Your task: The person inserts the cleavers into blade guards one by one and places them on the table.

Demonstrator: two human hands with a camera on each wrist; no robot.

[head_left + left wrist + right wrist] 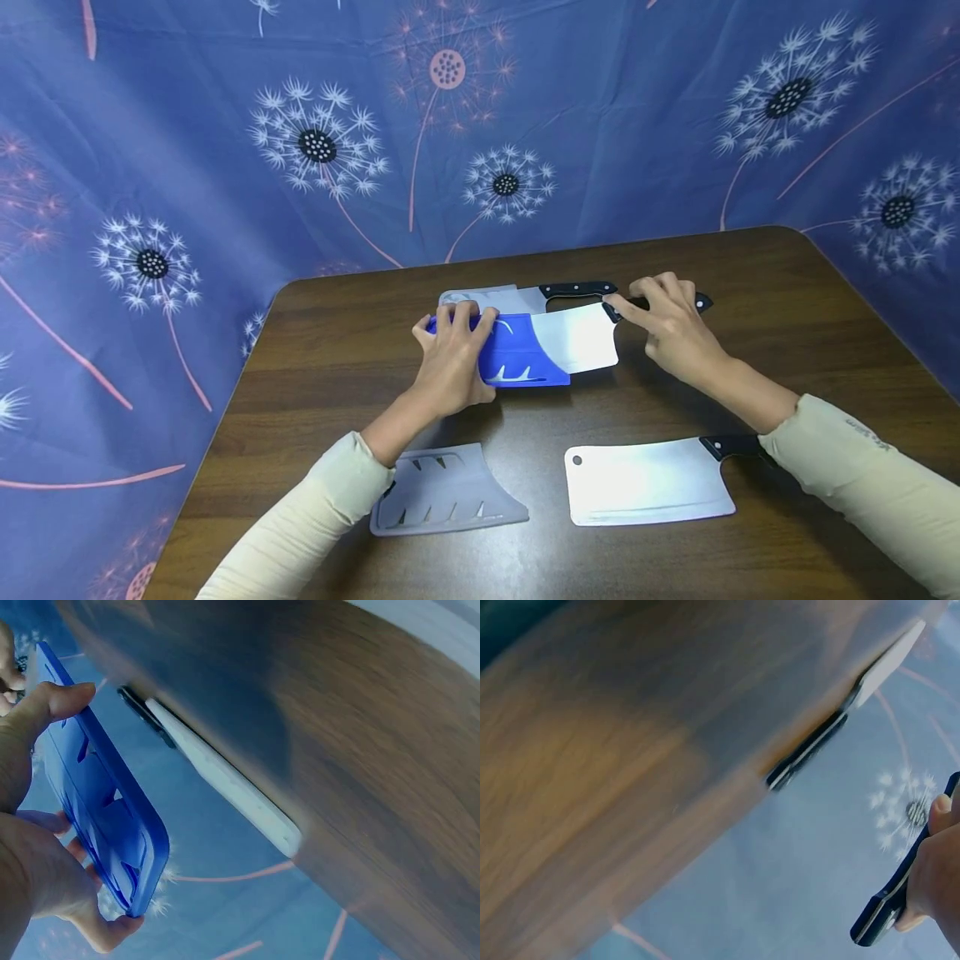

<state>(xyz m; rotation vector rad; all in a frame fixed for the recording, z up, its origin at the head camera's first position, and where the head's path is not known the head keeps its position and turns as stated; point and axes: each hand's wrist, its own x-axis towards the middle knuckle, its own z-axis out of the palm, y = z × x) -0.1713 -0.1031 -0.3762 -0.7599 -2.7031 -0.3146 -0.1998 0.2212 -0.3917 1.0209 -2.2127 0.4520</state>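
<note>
My left hand (pixel 450 362) grips a blue blade cover (pixel 513 354) by its closed end, thumb on the near side and fingers over the far edge. Out of the cover's curved mouth comes part of a cleaver's steel blade (pixel 581 337); the rest is hidden inside. My right hand (pixel 678 333) holds that cleaver's black handle (pixel 889 907). In the left wrist view the blue cover (pixel 112 802) is raised above the table. Just behind lies another knife (pixel 577 289), its blade in a pale grey cover (pixel 480 294), partly hidden by the left hand.
On the near side of the brown wooden table (pixel 300 375) lies a grey blade cover (pixel 450 492), beside the left forearm. To its right is a bare cleaver (pixel 645 483), handle partly under the right sleeve. A blue dandelion-print cloth (pixel 585 125) hangs behind the table.
</note>
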